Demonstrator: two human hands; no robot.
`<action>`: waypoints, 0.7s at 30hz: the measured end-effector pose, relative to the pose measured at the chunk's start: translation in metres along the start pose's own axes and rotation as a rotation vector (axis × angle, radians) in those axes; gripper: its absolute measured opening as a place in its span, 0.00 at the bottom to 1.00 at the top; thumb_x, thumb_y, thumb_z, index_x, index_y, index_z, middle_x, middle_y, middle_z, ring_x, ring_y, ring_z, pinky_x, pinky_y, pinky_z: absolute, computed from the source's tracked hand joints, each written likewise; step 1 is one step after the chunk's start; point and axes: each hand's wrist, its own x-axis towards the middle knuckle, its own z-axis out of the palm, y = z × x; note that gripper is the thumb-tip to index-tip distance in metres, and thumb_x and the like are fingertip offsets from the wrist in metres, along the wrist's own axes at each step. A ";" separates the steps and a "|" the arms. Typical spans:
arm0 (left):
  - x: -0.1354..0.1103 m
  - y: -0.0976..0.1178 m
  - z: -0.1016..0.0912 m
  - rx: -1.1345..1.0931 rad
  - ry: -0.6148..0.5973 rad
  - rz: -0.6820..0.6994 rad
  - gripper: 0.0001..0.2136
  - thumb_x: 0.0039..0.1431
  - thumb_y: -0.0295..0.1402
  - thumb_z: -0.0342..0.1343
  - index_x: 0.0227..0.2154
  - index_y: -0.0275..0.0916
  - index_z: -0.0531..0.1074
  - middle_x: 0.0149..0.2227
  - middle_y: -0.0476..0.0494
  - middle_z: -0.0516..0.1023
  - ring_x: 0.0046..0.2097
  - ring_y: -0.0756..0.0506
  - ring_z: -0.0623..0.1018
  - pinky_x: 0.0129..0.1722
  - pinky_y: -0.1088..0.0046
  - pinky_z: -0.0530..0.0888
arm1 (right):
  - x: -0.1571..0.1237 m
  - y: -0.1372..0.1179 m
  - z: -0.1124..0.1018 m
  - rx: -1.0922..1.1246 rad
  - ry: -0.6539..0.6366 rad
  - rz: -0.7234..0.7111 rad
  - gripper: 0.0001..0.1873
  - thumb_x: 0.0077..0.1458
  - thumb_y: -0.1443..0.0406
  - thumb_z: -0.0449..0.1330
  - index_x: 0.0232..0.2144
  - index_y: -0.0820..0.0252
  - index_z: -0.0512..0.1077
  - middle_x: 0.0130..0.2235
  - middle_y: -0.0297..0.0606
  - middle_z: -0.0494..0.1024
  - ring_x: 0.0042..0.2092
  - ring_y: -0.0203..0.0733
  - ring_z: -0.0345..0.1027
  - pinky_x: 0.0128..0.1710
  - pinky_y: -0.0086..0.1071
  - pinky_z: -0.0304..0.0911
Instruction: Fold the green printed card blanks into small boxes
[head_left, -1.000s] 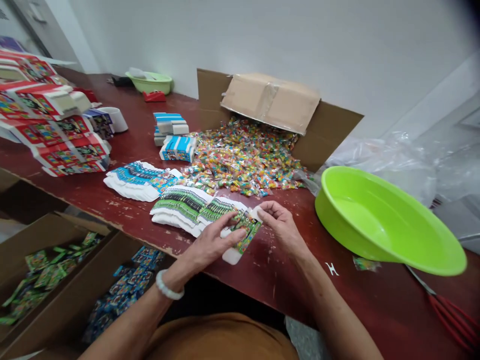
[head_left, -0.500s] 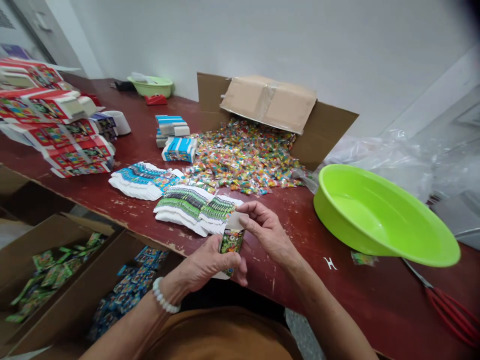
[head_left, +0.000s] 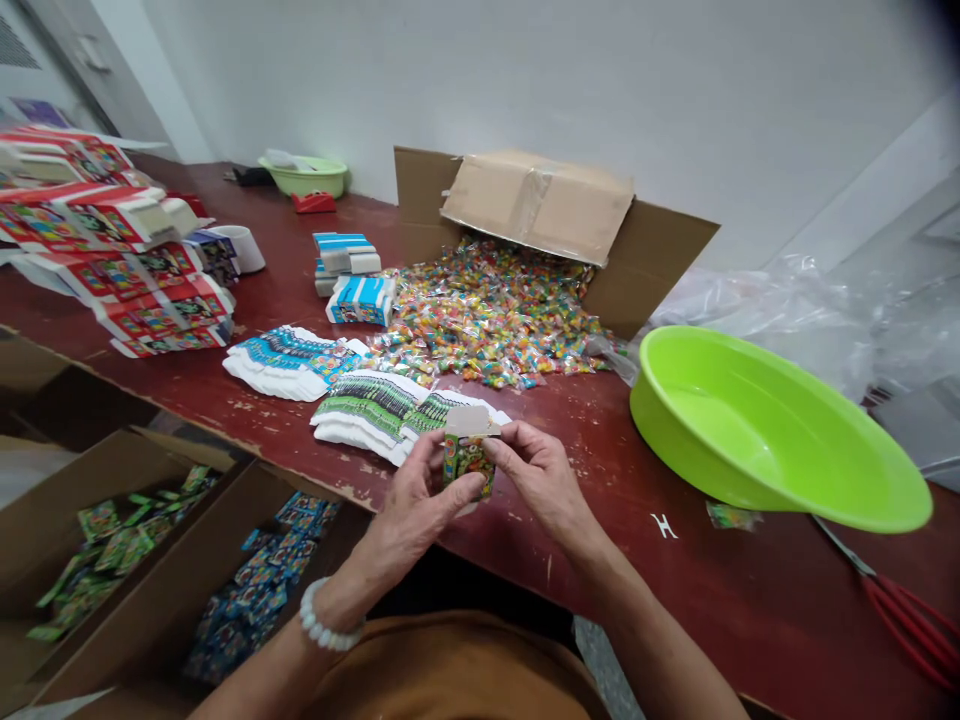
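Observation:
Both my hands hold a small green printed carton (head_left: 466, 458) upright just above the front of the dark red table (head_left: 570, 440), its top flap raised. My left hand (head_left: 416, 505), with a white bead bracelet on the wrist, pinches its left side. My right hand (head_left: 536, 475) grips its right side with fingers closed. Right behind the carton lies a fanned stack of flat green cartons (head_left: 379, 412). A fanned stack of flat blue cartons (head_left: 289, 358) lies left of that one.
A heap of coloured wrapped sweets (head_left: 491, 315) spills from a tipped cardboard box (head_left: 544, 215). A lime green basin (head_left: 765, 425) sits at right, red scissors (head_left: 907, 625) beyond it. Red display boxes (head_left: 112, 260) are stacked left. Floor boxes hold green packs (head_left: 97, 550) and blue packs (head_left: 251, 590).
The flat green carton I held over the stack has been opened into an upright box shape and turned between my hands, which drew closer together near the table edge.

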 end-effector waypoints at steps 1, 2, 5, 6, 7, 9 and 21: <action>-0.002 -0.001 -0.001 -0.010 0.042 0.022 0.28 0.51 0.37 0.67 0.53 0.42 0.63 0.46 0.43 0.80 0.45 0.43 0.80 0.44 0.68 0.78 | 0.000 0.001 0.000 0.006 -0.008 0.000 0.12 0.55 0.56 0.64 0.32 0.60 0.75 0.32 0.36 0.78 0.35 0.39 0.70 0.38 0.32 0.65; -0.003 -0.003 -0.001 -0.007 0.088 0.048 0.30 0.51 0.37 0.67 0.55 0.43 0.60 0.44 0.44 0.80 0.42 0.44 0.81 0.42 0.67 0.78 | 0.000 0.002 0.002 0.034 -0.014 0.007 0.12 0.55 0.56 0.64 0.35 0.59 0.74 0.32 0.35 0.78 0.35 0.39 0.70 0.38 0.32 0.65; -0.009 -0.005 -0.002 0.109 0.171 0.115 0.31 0.53 0.37 0.65 0.57 0.45 0.59 0.43 0.45 0.79 0.36 0.46 0.81 0.37 0.71 0.78 | -0.004 0.007 0.009 0.166 0.035 0.033 0.21 0.54 0.58 0.65 0.48 0.55 0.67 0.33 0.33 0.78 0.34 0.38 0.71 0.34 0.31 0.66; -0.010 -0.004 -0.002 0.143 0.177 0.121 0.29 0.54 0.37 0.65 0.57 0.45 0.61 0.43 0.45 0.79 0.35 0.47 0.81 0.36 0.73 0.78 | -0.005 0.008 0.012 0.190 0.057 0.029 0.22 0.54 0.58 0.66 0.49 0.53 0.66 0.33 0.32 0.77 0.33 0.38 0.71 0.33 0.30 0.66; -0.011 -0.003 -0.002 0.161 0.178 0.114 0.27 0.54 0.38 0.64 0.56 0.45 0.63 0.42 0.45 0.80 0.34 0.48 0.80 0.34 0.74 0.77 | -0.006 0.010 0.014 0.196 0.067 0.018 0.21 0.54 0.58 0.66 0.48 0.53 0.66 0.33 0.32 0.77 0.33 0.38 0.70 0.33 0.30 0.65; -0.011 0.000 -0.005 0.158 0.168 0.074 0.22 0.54 0.39 0.65 0.51 0.43 0.68 0.39 0.46 0.80 0.32 0.48 0.78 0.31 0.75 0.76 | -0.005 0.013 0.015 0.180 0.067 -0.023 0.16 0.53 0.58 0.66 0.42 0.55 0.70 0.32 0.32 0.76 0.33 0.37 0.69 0.35 0.30 0.64; -0.002 0.002 -0.014 0.131 0.126 0.068 0.14 0.55 0.40 0.64 0.41 0.42 0.72 0.32 0.51 0.78 0.33 0.49 0.76 0.32 0.77 0.72 | 0.018 0.011 0.007 0.187 -0.094 0.068 0.18 0.40 0.56 0.73 0.31 0.58 0.75 0.28 0.32 0.77 0.30 0.36 0.68 0.33 0.31 0.65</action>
